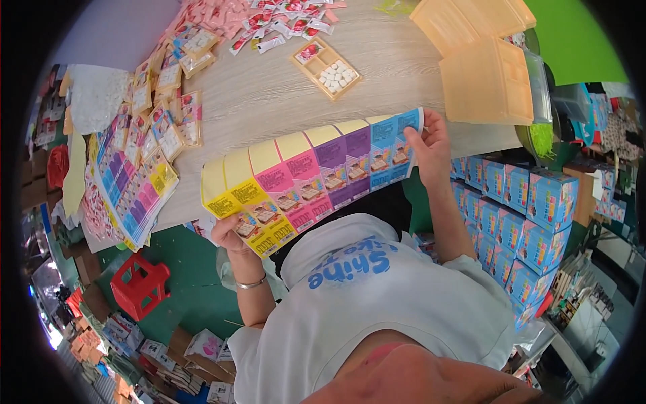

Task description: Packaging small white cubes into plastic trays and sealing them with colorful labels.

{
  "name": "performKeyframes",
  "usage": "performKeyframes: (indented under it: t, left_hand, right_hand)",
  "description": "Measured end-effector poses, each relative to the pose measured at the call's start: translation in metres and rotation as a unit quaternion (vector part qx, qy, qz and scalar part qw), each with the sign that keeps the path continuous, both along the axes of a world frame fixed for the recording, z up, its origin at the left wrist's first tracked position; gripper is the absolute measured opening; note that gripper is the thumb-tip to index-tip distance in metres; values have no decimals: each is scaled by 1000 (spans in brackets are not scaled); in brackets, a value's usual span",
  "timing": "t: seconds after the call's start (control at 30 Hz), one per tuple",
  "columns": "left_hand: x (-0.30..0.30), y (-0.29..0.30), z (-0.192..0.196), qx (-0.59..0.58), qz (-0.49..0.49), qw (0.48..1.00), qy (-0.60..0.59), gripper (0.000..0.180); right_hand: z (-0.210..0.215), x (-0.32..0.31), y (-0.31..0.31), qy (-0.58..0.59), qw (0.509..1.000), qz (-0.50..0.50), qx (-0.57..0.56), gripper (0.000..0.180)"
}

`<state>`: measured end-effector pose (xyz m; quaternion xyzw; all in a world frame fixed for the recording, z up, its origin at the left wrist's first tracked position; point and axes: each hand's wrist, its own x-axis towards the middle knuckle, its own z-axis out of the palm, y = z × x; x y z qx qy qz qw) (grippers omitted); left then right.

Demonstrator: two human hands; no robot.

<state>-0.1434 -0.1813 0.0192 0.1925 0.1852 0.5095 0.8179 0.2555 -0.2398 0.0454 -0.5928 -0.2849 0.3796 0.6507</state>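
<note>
A wide sheet of printed labels (316, 178) stretches between my hands in front of my body, with yellow, pink, purple and blue panels. Its far edge curls over and shows a pale yellow strip. My left hand (229, 232) pinches the yellow end, and a bracelet circles that wrist. At the blue end my right hand (431, 143) grips the sheet with the thumb on top. Beyond the sheet lies a small orange compartment tray (311, 67) on the table. It holds white pieces (338, 77) and a strawberry-printed sachet (308, 52).
Filled trays (168, 131) pile up at the table's left, beside more label sheets (124, 188). Sachets (289, 20) heap at the far side. Empty orange trays (484, 81) stack at the right. Blue boxes (515, 222) stand below right; a red stool (140, 286) is at lower left.
</note>
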Motion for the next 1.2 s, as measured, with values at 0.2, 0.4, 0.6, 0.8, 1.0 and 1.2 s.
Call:
performKeyframes:
  t: [0.2, 0.4, 0.6, 0.8, 1.0, 1.2]
  left_hand:
    - [-10, -1, 5, 46, -14, 998, 26, 61]
    - [-17, -11, 11, 33, 0, 999, 43, 62]
    - [-12, -13, 14, 28, 20, 998, 55, 63]
    - [0, -10, 16, 12, 16, 998, 67, 64]
    - [21, -18, 13, -19, 6, 997, 71, 65]
    - [26, -39, 17, -48, 29, 994, 98, 66]
  right_hand:
    - [42, -10, 4, 68, 995, 55, 39, 62]
    - [63, -31, 19, -10, 969, 202, 142, 71]
    - [86, -25, 36, -74, 958, 267, 78, 50]
    - [111, 6, 34, -271, 914, 292, 77, 30]
    - [116, 29, 22, -344, 874, 340, 40, 25]
    - [143, -4, 26, -623, 741, 234, 88, 20]
